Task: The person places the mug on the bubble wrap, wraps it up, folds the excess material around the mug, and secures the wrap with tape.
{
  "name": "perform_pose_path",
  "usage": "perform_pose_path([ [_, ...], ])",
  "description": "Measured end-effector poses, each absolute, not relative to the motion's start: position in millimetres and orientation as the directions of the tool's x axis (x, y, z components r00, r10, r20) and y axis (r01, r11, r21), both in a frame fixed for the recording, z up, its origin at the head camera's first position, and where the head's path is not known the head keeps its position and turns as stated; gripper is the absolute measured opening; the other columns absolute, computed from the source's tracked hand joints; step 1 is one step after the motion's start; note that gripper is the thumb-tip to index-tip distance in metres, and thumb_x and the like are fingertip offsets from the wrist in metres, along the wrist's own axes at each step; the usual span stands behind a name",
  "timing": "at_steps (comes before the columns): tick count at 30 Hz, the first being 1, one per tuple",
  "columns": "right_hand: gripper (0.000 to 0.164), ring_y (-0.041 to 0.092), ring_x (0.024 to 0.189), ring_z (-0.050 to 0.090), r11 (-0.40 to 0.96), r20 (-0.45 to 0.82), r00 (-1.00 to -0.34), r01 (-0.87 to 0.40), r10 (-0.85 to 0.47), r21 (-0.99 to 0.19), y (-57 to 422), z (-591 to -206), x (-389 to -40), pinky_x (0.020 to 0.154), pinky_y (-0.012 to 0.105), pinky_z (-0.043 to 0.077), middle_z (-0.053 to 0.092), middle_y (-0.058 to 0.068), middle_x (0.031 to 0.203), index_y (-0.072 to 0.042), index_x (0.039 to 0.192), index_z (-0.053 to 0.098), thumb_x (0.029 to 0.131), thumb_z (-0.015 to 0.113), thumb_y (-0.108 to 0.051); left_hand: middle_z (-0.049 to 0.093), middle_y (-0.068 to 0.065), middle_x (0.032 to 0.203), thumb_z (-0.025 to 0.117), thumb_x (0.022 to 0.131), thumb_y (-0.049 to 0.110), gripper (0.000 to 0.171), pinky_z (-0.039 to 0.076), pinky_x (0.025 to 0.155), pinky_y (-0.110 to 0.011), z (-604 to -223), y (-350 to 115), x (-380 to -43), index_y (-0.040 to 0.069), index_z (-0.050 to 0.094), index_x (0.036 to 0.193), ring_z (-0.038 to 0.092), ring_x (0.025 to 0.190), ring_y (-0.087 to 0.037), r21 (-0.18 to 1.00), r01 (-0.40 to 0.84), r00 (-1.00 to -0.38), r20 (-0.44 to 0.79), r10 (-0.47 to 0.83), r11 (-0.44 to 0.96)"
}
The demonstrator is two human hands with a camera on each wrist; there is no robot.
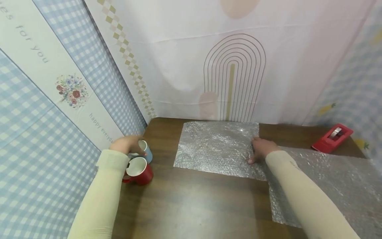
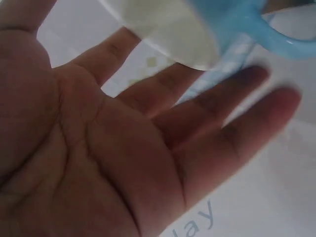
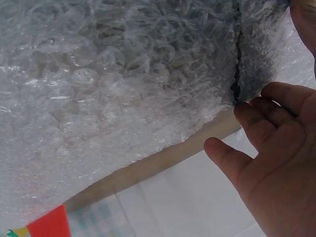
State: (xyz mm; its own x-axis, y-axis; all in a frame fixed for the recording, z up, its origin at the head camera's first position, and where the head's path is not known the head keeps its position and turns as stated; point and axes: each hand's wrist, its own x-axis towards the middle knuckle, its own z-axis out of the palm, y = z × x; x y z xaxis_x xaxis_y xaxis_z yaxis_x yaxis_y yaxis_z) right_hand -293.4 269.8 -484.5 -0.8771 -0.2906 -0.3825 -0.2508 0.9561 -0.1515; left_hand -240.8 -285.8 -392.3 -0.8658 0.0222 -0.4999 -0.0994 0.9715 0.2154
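At the table's left side my left hand (image 1: 126, 145) reaches over a light blue mug (image 1: 148, 156) from above. In the left wrist view the mug's rim faces the palm, and the thumb and first fingers (image 2: 111, 57) go round it while the last two stretch out straight. A red mug (image 1: 145, 175) stands just in front of it. My right hand (image 1: 263, 148) rests on the right edge of a bubble wrap sheet (image 1: 213, 147), thumb spread apart from the fingers. Under my right forearm lies a second bubble wrap sheet (image 1: 325, 189).
A red tape dispenser (image 1: 327, 142) stands at the back right, beside the second sheet. Cloth backdrops (image 1: 179, 66) hang behind the brown wooden table (image 1: 191, 202) and along both sides. The red mug stands close to my left sleeve (image 1: 102, 186).
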Motion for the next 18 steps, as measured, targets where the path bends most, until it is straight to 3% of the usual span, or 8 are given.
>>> perform_pose_path([
  [11, 0.109, 0.064, 0.157, 0.046, 0.96, -0.377, -0.884, -0.236, -0.276, -0.149, 269.5, -485.3, -295.1, 0.128, 0.075, 0.042, 0.035, 0.045, 0.173, 0.017, 0.156, 0.052, 0.081, 0.096, -0.05, 0.063, -0.03, 0.16, 0.095, 0.091, 0.034, 0.088, 0.056, 0.112, -0.063, -394.2, -289.4, -243.4, 0.005, 0.055, 0.164, 0.064, 0.136, -0.047, 0.225, -0.07, -0.884, -0.465, 0.043, 0.972],
  [18, 0.119, 0.064, 0.158, 0.045, 0.961, -0.391, -0.879, -0.233, -0.273, -0.147, 273.7, -494.2, -301.8, 0.129, 0.075, 0.042, 0.034, 0.044, 0.174, 0.016, 0.157, 0.052, 0.076, 0.096, -0.059, 0.064, -0.028, 0.16, 0.094, 0.09, 0.026, 0.084, 0.057, 0.11, -0.067, -371.4, -285.0, -248.7, 0.007, 0.057, 0.163, 0.063, 0.142, -0.049, 0.232, 0.04, -0.93, -0.346, 0.121, 0.972],
])
